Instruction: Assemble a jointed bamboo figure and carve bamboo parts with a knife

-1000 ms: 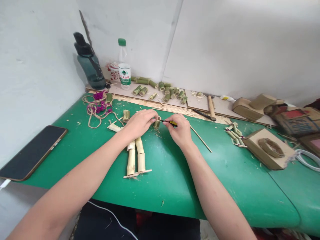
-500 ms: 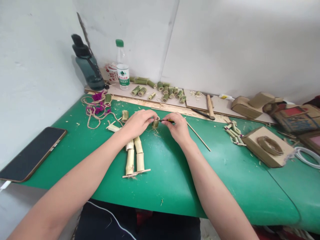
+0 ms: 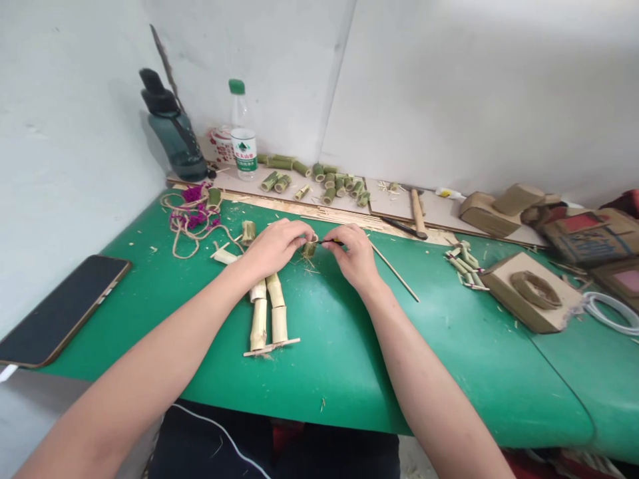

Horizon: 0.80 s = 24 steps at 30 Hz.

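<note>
My left hand grips a short green bamboo piece between its fingers, over the green table. From the right, my right hand is closed around a thin dark tool, whose tip meets the rim of that piece. Fibres and shavings lie just below it. Pale bamboo segments joined in two rows lie under and below my left wrist, with thin sticks across their lower ends. Another short bamboo piece stands left of my left hand.
A phone lies at the left; behind it are tangled cord and two bottles. Cut bamboo and a hammer line the back. A thin stick, small bamboo pieces and cardboard shapes lie rightward.
The tool in my right hand has tilted slightly at the bamboo rim. The whole view has shifted a little; my left hand keeps its hold.
</note>
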Each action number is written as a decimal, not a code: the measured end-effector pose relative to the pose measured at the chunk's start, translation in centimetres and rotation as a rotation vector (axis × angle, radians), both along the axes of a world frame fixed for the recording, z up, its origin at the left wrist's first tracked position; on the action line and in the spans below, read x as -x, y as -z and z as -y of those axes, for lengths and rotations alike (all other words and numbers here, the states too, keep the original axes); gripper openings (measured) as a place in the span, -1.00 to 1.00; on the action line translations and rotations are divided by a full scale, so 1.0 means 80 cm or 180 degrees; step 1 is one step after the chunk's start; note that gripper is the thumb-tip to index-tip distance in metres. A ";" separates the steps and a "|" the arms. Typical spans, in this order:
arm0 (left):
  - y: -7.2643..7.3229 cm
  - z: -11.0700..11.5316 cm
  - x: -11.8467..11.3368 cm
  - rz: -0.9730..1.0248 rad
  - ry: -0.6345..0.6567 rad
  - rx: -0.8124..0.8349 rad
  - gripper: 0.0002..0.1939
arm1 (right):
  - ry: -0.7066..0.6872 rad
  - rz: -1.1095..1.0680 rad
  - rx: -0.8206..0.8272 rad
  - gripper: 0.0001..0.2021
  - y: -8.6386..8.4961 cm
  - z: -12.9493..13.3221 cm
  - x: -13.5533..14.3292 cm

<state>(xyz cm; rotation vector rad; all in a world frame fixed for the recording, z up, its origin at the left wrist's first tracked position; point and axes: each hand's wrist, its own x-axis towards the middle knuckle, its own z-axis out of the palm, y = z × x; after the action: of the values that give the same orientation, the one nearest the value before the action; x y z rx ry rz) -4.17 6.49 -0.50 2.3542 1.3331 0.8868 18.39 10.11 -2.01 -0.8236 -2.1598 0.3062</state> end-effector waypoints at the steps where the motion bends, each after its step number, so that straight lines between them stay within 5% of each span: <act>1: 0.000 0.000 0.000 -0.0006 0.0001 -0.0004 -0.78 | -0.0012 -0.0010 -0.0010 -0.91 0.000 0.000 0.000; 24: 0.001 -0.001 -0.001 0.0041 -0.0002 0.0062 -0.76 | 0.0009 -0.0053 0.0140 -0.92 0.007 -0.005 -0.002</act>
<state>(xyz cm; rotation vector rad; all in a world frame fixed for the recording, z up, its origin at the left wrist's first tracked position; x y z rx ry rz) -4.12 6.56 -0.60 2.3295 1.3317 0.8838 18.51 10.53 -2.59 -0.8459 -2.1430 0.3593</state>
